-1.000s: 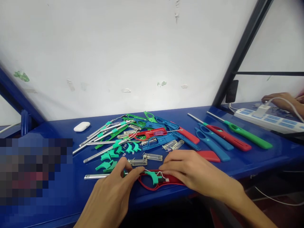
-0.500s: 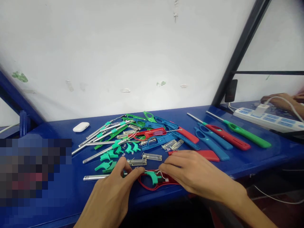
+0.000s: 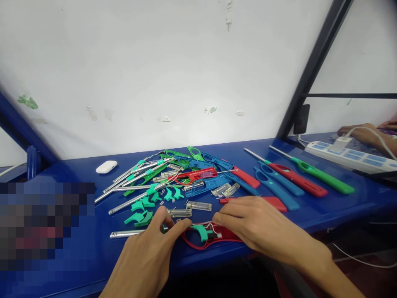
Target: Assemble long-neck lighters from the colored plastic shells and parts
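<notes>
At the table's front edge lies the open red half-shell (image 3: 197, 247) of a long-nosed gas lighter. Its metal tube (image 3: 122, 234) points left, and a green trigger (image 3: 202, 234) and thin white wires (image 3: 213, 227) sit inside it. My left hand (image 3: 149, 246) pinches its front end, where the tube meets the shell; the fingertips partly hide the grip. Over the handle end, my right hand (image 3: 259, 229) holds the shell with bent fingers pressed together, covering part of the inside. Clear fuel tanks (image 3: 199, 205) and loose green triggers (image 3: 135, 217) lie just beyond.
Behind my hands is a pile of metal tubes (image 3: 132, 200) and coloured shells (image 3: 198, 161). Whole lighters (image 3: 325, 177) lie to the right. A white earphone case (image 3: 106, 167) is at back left, a power strip (image 3: 350, 156) at far right, near another person's hand (image 3: 358, 130).
My right hand has shifted slightly right along the red shell, uncovering more of its inside near the wires. My left hand keeps its grip. The view has moved a little.
</notes>
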The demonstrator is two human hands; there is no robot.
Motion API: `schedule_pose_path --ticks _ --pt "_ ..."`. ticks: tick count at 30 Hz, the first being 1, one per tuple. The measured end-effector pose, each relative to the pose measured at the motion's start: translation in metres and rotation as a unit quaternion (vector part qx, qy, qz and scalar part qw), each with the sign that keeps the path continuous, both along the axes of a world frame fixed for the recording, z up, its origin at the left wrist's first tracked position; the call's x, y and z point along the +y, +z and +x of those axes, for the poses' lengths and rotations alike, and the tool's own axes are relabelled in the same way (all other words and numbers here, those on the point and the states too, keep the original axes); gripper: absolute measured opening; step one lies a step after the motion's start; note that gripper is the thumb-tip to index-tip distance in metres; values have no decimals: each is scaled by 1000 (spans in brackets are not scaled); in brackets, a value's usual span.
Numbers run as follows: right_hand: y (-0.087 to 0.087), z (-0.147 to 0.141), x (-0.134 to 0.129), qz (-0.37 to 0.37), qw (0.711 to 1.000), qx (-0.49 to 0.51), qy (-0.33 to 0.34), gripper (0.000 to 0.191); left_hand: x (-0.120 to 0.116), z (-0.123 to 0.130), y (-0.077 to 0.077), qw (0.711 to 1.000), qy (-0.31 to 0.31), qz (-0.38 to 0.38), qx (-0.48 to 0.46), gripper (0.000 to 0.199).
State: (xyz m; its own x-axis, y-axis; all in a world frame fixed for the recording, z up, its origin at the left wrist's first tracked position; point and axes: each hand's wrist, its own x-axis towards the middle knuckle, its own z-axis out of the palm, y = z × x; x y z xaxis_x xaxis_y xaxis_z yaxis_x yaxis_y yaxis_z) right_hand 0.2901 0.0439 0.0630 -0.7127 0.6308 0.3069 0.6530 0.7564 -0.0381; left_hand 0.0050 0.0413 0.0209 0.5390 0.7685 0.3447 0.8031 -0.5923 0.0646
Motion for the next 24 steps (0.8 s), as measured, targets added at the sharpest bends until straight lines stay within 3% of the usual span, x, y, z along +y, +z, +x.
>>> schedule_pose_path --ticks 7,14,20,24 --pt "-1 11 6 51 995 76 -24 36 1 -2 -12 999 13 29 -5 61" --pt "-1 27 26 46 992 74 -90 29 -1 -2 -7 998 23 45 25 65" --pt "1 20 40 8 995 36 -94 30 -3 -5 3 998 0 26 57 64" --pt "3 17 47 -18 996 23 -81 25 -2 -7 3 1000 -7 30 8 50"
